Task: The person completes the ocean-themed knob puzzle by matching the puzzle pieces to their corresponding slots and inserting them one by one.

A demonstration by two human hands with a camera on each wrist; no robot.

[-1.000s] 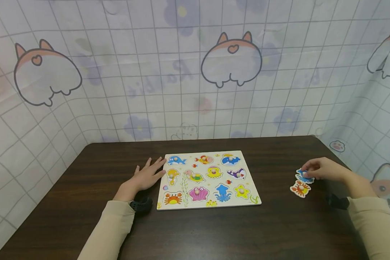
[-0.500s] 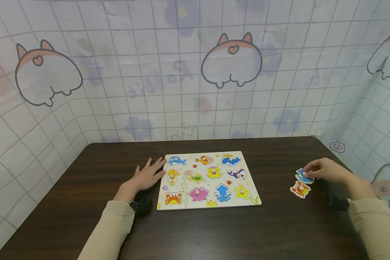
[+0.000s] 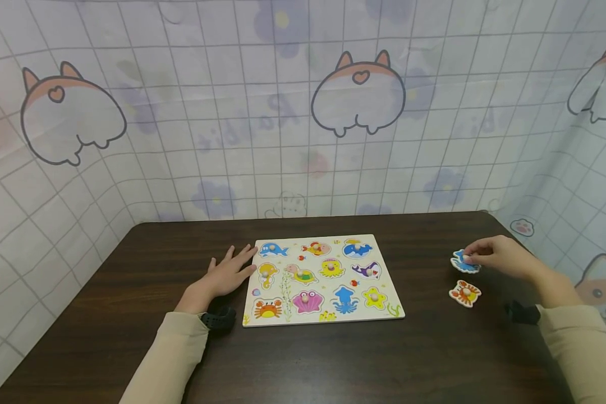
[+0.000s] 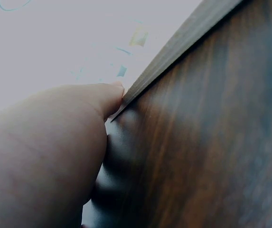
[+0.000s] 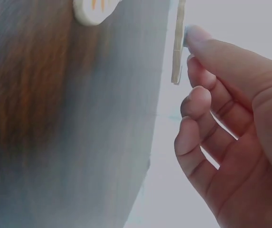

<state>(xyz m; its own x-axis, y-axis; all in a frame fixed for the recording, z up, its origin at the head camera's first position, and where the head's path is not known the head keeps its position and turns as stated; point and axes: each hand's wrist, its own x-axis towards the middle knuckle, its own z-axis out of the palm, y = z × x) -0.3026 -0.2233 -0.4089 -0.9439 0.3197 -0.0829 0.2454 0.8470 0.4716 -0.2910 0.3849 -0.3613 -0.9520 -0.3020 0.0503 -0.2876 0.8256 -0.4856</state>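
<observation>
My right hand (image 3: pixel 507 258) pinches a blue and white puzzle piece (image 3: pixel 460 264) between thumb and fingers. In the right wrist view this puzzle piece (image 5: pixel 178 47) appears edge-on, held up off the table, with the other fingers curled below the thumb. A crab puzzle piece (image 3: pixel 466 293) lies on the table just in front of it. My left hand (image 3: pixel 226 275) lies with fingers spread at the left edge of the puzzle board (image 3: pixel 328 320). The left wrist view has the thumb (image 4: pixel 109 97) right at the board's edge.
The dark wooden table (image 3: pixel 333 365) carries the board near its middle. Sea-animal pictures cover the board, several with knobs; its crab (image 3: pixel 268 308) and squid (image 3: pixel 344 300) pictures show no knob. A patterned curtain (image 3: pixel 232 112) surrounds the table's back and sides.
My right hand has raised the blue puzzle piece and brought it slightly back and left, apart from the crab piece. My left hand and the board have stayed put.
</observation>
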